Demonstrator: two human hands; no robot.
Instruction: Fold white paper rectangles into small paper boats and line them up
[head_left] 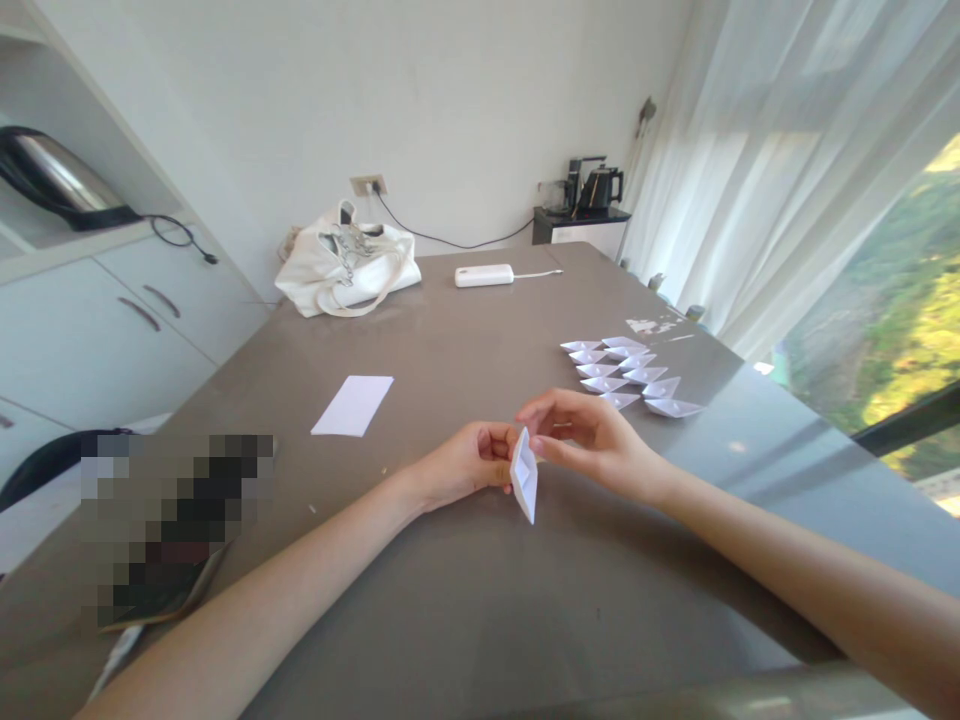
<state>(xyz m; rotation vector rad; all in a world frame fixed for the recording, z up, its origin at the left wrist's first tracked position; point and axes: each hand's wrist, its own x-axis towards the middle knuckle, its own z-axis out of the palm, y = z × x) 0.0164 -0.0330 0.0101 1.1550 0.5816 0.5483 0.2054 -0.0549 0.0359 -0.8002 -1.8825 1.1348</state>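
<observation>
A small folded white paper boat point(524, 477) is held up on end over the table, its hollow side facing me. My left hand point(484, 460) pinches it from the left, the thumb against its side and the other fingers curled behind. On the right, my right hand point(592, 440) is open, thumb and fingers parted around the boat's upper end. The thumb tip is at the paper's edge, and I cannot tell whether it touches. Several finished paper boats point(600, 384) lie in two slanting rows beyond my right hand.
A stack of white paper point(352, 406) lies left of my hands on the grey table point(450, 350). Farther back are a white bag point(352, 265) and a white power bank point(484, 275) with a cable. A blurred-out device point(180, 540) is by my left forearm.
</observation>
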